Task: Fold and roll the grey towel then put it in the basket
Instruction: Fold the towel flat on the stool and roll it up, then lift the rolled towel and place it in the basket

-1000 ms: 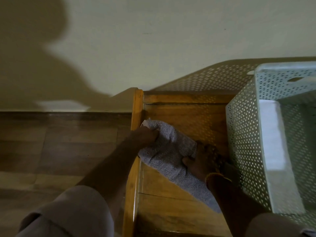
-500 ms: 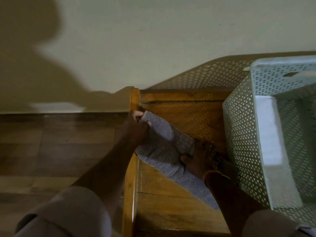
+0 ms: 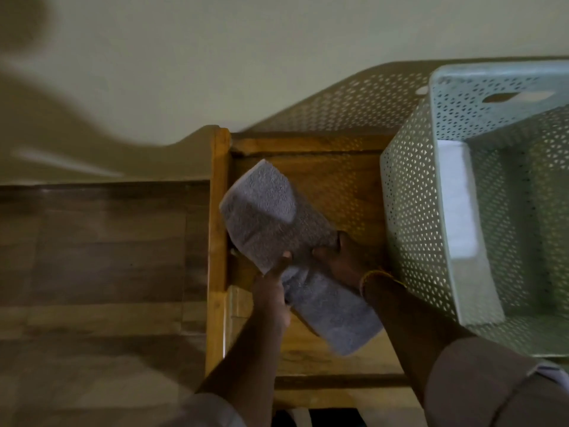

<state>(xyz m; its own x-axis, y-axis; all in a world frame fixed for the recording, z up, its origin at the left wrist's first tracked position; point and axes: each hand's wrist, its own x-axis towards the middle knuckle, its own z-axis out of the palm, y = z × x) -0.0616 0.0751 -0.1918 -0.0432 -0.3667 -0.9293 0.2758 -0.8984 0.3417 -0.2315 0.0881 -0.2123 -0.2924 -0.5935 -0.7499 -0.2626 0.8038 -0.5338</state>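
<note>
The grey towel [image 3: 271, 217] lies as a long folded strip slanting across the wooden table [image 3: 323, 359], its far end folded back over itself. My left hand [image 3: 272, 285] grips the strip's left edge at the middle. My right hand [image 3: 341, 260], with a thin bangle at the wrist, pinches the towel from the right at the same spot. The pale perforated basket [image 3: 409, 229] stands on the table's right side, touching my right forearm.
A white folded item [image 3: 458, 204] lies against the inside of the basket's left wall. The table's raised left rail [image 3: 217, 241] borders the dark wood floor [image 3: 101, 257]. A plain wall [image 3: 246, 57] rises behind the table.
My left hand has left the towel's far corner and come back to the strip's middle. The far end now lies flat, folded over. The camera has moved closer.
</note>
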